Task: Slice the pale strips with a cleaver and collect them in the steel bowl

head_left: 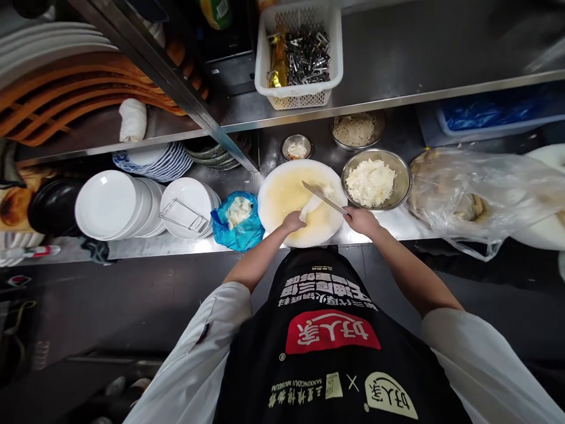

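The left hand [293, 222] and right hand [361, 221] are stretched forward to a round cutting board [282, 182].
The right fingers are closed around the handle of a knife [325, 199], blade slanting leftward; the left touches the near end of a white strip [311, 207] on the board, but whether its fingers grip, I cannot tell.

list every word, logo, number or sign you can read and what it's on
"好人家": red badge and cream badge on the black apron
"SANXINGDUI MUSEUM": apron, lower part
"×": apron, beside the cream badge
"®": apron, by each badge
Stylised white lines higher up: not surely readable
Red label, far left: too small
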The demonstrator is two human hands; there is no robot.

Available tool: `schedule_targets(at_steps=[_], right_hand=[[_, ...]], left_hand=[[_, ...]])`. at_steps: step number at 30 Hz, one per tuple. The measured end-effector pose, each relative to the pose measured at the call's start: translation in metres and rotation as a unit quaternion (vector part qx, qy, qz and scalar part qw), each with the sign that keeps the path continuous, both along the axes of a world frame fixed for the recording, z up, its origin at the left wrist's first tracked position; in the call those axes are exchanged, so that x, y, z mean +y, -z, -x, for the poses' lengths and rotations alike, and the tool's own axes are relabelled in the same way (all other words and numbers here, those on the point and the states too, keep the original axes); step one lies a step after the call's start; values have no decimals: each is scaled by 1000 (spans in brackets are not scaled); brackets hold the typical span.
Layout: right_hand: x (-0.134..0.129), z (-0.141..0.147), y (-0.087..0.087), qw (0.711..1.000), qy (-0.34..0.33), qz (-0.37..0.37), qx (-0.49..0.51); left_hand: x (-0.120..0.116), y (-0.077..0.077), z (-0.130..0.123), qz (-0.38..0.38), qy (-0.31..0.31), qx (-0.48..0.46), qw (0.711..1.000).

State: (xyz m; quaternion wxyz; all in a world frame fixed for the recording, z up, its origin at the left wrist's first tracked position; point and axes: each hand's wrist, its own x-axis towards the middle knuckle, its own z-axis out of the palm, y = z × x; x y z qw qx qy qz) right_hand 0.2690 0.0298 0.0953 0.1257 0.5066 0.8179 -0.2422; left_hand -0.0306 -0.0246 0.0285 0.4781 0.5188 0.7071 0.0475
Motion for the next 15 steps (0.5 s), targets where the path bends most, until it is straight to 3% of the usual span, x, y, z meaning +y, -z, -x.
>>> schedule_targets(at_steps=[10, 15], right_hand=[[-10, 12, 9, 999, 51, 7, -4], [2, 32, 12, 997, 70, 31, -25]], left_hand=[[-1, -37, 41, -13, 84, -79, 993], [-9, -41, 53, -15, 43, -116, 992]])
